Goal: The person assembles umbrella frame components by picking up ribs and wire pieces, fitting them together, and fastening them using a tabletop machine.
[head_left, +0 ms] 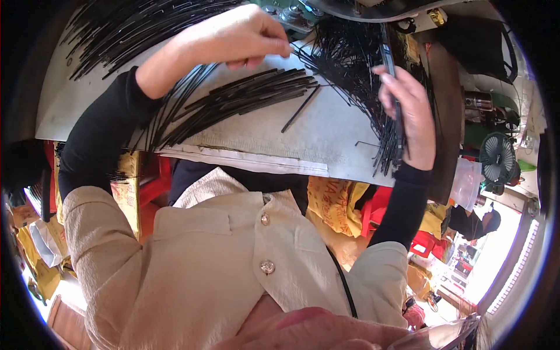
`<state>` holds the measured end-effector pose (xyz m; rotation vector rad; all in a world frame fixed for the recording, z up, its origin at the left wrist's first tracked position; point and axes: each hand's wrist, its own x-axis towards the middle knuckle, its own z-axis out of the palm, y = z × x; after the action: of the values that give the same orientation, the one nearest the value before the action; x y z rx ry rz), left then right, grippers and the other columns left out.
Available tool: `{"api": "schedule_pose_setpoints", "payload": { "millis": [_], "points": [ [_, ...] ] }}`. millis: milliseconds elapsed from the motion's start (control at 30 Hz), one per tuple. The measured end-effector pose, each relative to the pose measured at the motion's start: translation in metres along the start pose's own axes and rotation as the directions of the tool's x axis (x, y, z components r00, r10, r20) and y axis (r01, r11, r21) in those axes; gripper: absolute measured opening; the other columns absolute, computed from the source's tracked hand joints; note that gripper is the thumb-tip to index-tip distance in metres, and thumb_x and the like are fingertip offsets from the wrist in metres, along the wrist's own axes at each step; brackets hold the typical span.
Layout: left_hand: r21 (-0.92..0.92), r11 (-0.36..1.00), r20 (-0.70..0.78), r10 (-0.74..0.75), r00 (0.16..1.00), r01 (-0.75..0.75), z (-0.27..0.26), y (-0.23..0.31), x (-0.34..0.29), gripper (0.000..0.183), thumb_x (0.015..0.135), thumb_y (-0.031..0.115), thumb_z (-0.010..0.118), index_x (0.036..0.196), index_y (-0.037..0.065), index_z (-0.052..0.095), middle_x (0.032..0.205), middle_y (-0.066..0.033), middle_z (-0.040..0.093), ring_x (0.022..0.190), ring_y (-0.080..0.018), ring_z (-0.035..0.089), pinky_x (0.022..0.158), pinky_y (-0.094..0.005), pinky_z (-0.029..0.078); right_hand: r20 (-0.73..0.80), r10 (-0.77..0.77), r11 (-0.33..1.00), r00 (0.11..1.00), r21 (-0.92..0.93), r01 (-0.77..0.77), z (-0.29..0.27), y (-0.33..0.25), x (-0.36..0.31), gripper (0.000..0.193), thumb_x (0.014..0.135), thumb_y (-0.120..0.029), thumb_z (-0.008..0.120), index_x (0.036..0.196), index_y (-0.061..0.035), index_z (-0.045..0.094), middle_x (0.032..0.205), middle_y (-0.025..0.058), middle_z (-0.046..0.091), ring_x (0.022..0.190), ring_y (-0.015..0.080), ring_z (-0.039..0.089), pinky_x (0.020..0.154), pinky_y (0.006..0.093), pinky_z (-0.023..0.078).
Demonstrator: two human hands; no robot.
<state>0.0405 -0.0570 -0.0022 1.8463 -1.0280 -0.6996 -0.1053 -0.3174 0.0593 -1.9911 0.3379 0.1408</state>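
Observation:
My left hand (pixel 245 44) reaches over the work table (pixel 303 137), its thumb and fingers pinched together at the near side of a tangled heap of thin black strips (pixel 350 55). What the pinch holds, if anything, is too small to name. A neater bundle of straight black strips (pixel 245 96) lies below that hand, with one loose black strip (pixel 300 109) just right of it. At the heap's right side, my right hand (pixel 409 105) is curled, slightly blurred, beside a long dark bar (pixel 399 131). Its fingers partly cover the bar, so its grip cannot be made out.
Another large spread of black strips (pixel 146 29) covers the table's far left. Metal machine parts (pixel 291 16) stand at the back. A pale strip (pixel 256 160) runs along the near edge. Right of the table are a small fan (pixel 497 156) and a clear plastic container (pixel 466 182).

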Motion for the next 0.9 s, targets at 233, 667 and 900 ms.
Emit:
{"api": "schedule_pose_setpoints", "payload": {
  "millis": [233,667,900],
  "points": [
    [0.458,0.83,0.075,0.322,0.944,-0.32,0.049,0.033,-0.009,0.022,0.08,0.025,0.062,0.078,0.004,0.065,0.061,-0.0133,0.06,0.056,-0.0268,0.06,0.055,-0.0337,0.048,-0.433,-0.304,0.47,0.849,-0.843,-0.262,-0.094,0.022,-0.02,0.038,0.083,-0.035,0.058,0.103,-0.0028,0.06,0.081,0.012,0.066,0.072,0.0238,0.064,0.064,0.0323,0.047],
    [0.586,0.752,0.128,0.283,0.951,-0.302,0.064,0.033,-0.013,0.012,0.073,0.014,0.056,0.07,0.003,0.058,0.062,-0.0145,0.058,0.06,-0.0331,0.058,0.057,-0.0411,0.046,0.102,-0.406,0.438,0.908,-0.851,0.291,0.046,0.016,-0.002,0.015,0.079,-0.016,0.06,0.088,-0.0036,0.058,0.084,0.0128,0.06,0.074,0.031,0.061,0.064,0.0401,0.049],
    [0.423,0.871,0.11,0.224,0.968,-0.249,0.046,0.032,-0.016,0.01,0.07,0.009,0.059,0.076,0.002,0.063,0.067,-0.0135,0.061,0.062,-0.0288,0.06,0.059,-0.0346,0.047,0.06,-0.45,0.446,0.891,-0.849,0.283,0.058,0.022,0.013,0.01,0.078,-0.013,0.059,0.081,-0.0031,0.056,0.082,0.0122,0.058,0.073,0.0329,0.06,0.062,0.0411,0.049]
  ]
}}
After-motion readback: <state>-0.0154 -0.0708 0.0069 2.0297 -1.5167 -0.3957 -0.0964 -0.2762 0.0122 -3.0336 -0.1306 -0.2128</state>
